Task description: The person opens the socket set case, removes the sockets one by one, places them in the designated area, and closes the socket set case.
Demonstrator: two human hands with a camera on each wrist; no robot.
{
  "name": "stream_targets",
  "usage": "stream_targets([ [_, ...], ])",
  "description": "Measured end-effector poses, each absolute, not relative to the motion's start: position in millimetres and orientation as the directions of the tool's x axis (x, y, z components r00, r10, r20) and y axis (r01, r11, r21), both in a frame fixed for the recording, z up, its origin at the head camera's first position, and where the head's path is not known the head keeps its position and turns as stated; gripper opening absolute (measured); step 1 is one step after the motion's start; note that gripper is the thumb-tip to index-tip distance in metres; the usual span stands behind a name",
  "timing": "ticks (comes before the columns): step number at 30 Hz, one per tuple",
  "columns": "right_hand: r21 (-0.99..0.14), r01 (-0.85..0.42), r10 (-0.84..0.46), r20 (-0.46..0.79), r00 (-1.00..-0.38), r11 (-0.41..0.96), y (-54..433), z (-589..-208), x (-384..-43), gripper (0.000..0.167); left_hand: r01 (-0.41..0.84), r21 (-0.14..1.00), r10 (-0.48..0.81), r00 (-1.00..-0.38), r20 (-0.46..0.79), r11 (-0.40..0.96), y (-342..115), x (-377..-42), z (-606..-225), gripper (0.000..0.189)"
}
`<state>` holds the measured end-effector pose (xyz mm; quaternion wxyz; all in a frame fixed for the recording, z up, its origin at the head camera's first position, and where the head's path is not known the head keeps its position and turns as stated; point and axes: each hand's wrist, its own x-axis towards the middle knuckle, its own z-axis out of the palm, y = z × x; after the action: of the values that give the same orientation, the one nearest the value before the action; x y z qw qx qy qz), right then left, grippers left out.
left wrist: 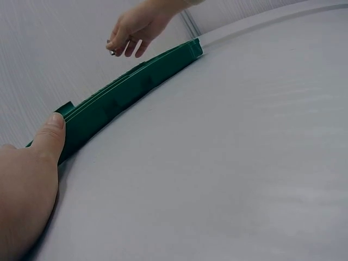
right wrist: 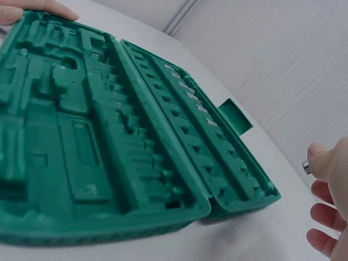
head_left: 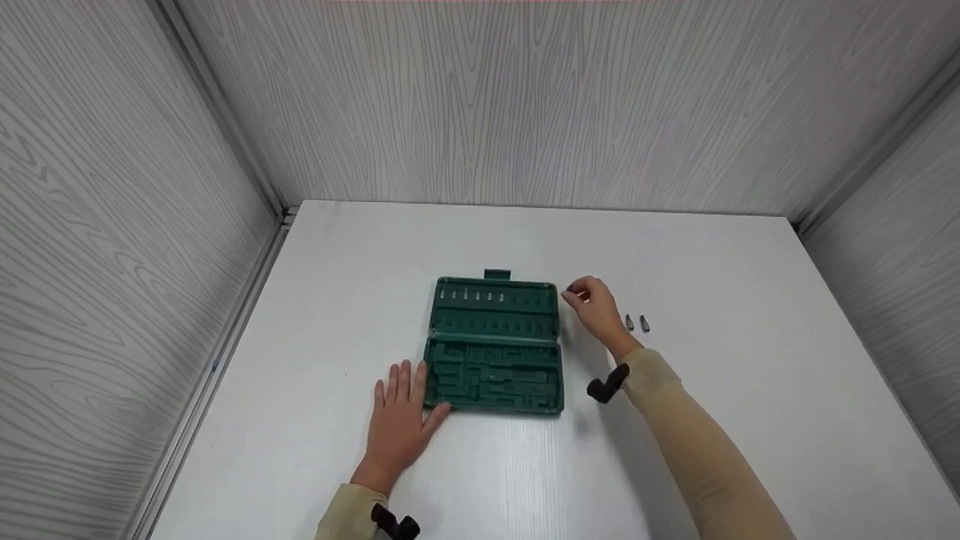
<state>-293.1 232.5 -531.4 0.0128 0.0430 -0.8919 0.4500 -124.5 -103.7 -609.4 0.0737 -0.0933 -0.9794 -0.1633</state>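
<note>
A green plastic tool case (head_left: 493, 339) lies unfolded on the white table, with moulded slots in both halves. Several small silver screwdriver bits (right wrist: 202, 109) fill part of the lid half's outer row. My left hand (head_left: 397, 424) rests with spread fingers at the case's lower left corner, its thumb (left wrist: 50, 130) pressing the front wall. Beyond the case's right edge, my right hand (head_left: 598, 307) pinches a short shiny metal bit (right wrist: 306, 167) between thumb and index finger, above the table. The other fingers of that hand are loosely bent.
Two loose metal bits (head_left: 645, 324) lie on the table to the right of the case, near my right wrist. A green latch tab (right wrist: 235, 116) sticks out from the lid's far edge. Grey wood-grain panels (head_left: 525, 97) enclose the table at the back and both sides.
</note>
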Motion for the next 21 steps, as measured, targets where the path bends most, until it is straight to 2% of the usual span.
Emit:
stream_targets([
  [10,-0.798,-0.034,-0.009,0.035,-0.999,0.602,278.3,-534.9,-273.2,0.019,0.219,0.307,0.157,-0.964,0.214,0.926,-104.5,-123.0,-610.5,0.08],
  [21,-0.77,-0.015,0.038,0.051,-0.998,0.638,331.5,-532.5,-258.4,0.022,0.207,0.335,0.157,-0.973,0.171,0.919,-104.6,-124.8,-611.1,0.081],
])
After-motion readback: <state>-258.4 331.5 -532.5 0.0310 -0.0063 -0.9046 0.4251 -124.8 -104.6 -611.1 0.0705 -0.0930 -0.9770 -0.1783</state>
